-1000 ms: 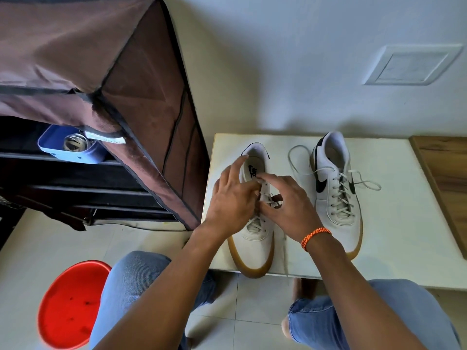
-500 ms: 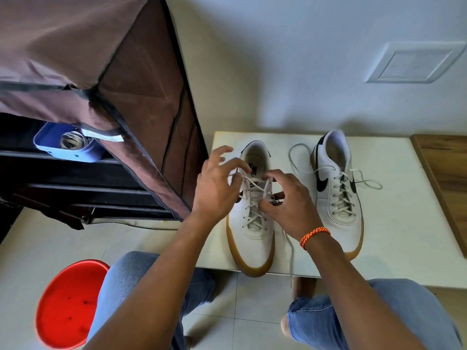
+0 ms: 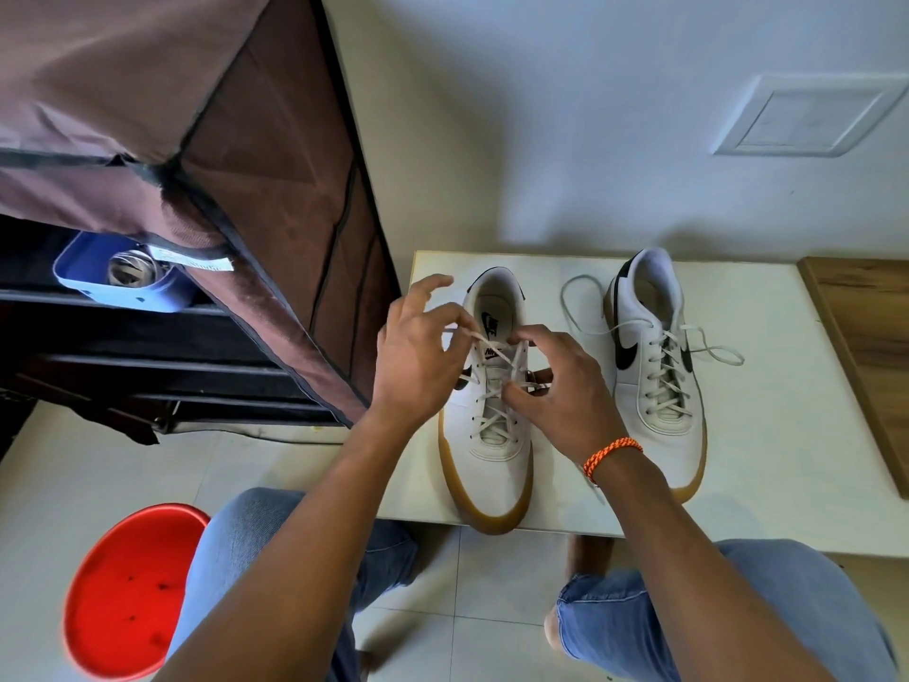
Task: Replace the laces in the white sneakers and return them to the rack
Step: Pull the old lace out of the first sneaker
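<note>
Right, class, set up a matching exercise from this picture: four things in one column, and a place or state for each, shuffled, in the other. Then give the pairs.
Things
1. left sneaker
2. right sneaker
3. red tub
4. blue container

Places or states
A. on a shelf of the rack
B. on the floor beside the person's knee
C. on the white table, lace ends lying loose, no hand on it
D. on the white table, lace pinched by both hands

Pairs: 1-D, 2-C, 3-B, 4-A

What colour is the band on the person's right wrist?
Orange, with darker flecks: the wristband shows clearly in the head view.
</note>
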The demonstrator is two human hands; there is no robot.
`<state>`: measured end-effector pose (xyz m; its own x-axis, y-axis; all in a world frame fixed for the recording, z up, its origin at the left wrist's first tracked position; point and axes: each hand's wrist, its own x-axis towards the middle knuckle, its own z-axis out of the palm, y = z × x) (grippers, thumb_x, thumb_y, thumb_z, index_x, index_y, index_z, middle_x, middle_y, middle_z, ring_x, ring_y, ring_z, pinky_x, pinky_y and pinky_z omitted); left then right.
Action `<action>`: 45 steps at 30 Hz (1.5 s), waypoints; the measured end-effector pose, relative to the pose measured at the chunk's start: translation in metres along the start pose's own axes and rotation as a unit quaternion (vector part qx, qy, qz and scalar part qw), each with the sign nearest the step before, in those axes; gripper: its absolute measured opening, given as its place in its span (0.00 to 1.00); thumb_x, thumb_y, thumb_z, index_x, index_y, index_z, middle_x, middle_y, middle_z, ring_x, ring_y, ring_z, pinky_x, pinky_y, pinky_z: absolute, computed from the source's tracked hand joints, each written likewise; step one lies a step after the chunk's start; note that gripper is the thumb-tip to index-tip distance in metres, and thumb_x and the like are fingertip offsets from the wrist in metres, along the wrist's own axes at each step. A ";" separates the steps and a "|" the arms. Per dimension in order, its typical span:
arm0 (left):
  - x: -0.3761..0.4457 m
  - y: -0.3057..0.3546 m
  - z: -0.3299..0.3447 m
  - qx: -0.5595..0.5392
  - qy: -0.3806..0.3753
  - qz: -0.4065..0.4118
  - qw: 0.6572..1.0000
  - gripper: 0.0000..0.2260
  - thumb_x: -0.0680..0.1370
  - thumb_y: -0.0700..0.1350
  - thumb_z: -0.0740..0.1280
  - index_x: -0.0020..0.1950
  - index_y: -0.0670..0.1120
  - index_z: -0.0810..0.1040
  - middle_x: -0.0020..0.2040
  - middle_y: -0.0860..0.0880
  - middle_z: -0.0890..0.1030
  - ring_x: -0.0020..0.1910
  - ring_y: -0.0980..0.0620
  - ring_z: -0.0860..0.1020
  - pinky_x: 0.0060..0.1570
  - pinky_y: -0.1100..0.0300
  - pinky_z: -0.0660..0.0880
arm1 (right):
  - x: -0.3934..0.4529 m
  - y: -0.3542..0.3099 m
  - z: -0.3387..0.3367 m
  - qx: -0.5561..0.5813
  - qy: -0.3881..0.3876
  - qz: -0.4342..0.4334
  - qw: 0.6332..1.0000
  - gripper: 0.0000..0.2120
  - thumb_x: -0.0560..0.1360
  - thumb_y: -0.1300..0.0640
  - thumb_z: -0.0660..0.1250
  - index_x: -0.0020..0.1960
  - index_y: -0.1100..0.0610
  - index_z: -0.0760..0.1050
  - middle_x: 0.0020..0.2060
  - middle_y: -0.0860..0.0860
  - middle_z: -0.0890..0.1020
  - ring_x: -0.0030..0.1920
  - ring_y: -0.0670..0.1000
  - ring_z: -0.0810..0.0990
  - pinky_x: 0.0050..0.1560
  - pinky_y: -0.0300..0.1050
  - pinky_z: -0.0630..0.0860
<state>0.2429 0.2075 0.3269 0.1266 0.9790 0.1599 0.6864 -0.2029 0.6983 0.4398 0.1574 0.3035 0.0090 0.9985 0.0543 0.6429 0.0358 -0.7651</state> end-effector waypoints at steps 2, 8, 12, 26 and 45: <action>-0.002 0.002 0.001 0.020 -0.008 0.032 0.999 0.11 0.80 0.43 0.66 0.53 0.58 0.85 0.77 0.55 0.70 0.77 0.47 0.64 0.74 0.41 0.64 | 0.000 0.000 0.000 0.004 0.000 -0.001 1.000 0.26 0.73 0.48 0.76 0.69 0.43 0.73 0.61 0.47 0.78 0.57 0.47 0.77 0.50 0.31 0.74; -0.014 0.014 0.023 0.091 -0.138 0.048 0.985 0.09 0.84 0.47 0.66 0.60 0.58 0.84 0.86 0.51 0.55 0.84 0.45 0.47 0.81 0.39 0.46 | -0.001 0.000 0.000 0.027 -0.001 -0.012 1.000 0.24 0.74 0.49 0.74 0.69 0.41 0.73 0.59 0.46 0.78 0.55 0.48 0.81 0.54 0.49 0.84; -0.007 0.015 0.017 0.046 -0.120 0.025 0.991 0.08 0.82 0.48 0.69 0.47 0.60 0.84 0.84 0.58 0.58 0.83 0.50 0.50 0.79 0.46 0.48 | 0.000 0.000 -0.001 0.028 -0.003 -0.011 1.000 0.25 0.74 0.49 0.75 0.69 0.42 0.73 0.60 0.47 0.78 0.55 0.48 0.81 0.54 0.48 0.84; -0.012 0.011 0.020 0.079 -0.105 0.059 0.989 0.09 0.84 0.50 0.66 0.56 0.60 0.85 0.84 0.53 0.60 0.82 0.45 0.54 0.80 0.41 0.50 | -0.001 -0.002 -0.003 0.047 -0.009 0.002 0.999 0.23 0.75 0.50 0.75 0.68 0.40 0.73 0.59 0.45 0.77 0.52 0.45 0.82 0.51 0.44 0.84; -0.012 0.007 0.019 0.071 -0.101 0.053 0.991 0.08 0.84 0.49 0.67 0.56 0.58 0.86 0.86 0.54 0.55 0.85 0.43 0.49 0.80 0.40 0.52 | 0.000 -0.002 -0.004 0.037 -0.010 -0.002 0.999 0.24 0.74 0.53 0.76 0.67 0.41 0.74 0.58 0.46 0.77 0.51 0.46 0.82 0.52 0.44 0.83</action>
<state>0.2592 0.1948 0.3166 0.3341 0.9396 0.0741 0.7537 -0.3136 0.5776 0.4415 0.1569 0.3076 -0.0085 0.9989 0.0451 0.5837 0.0416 -0.8109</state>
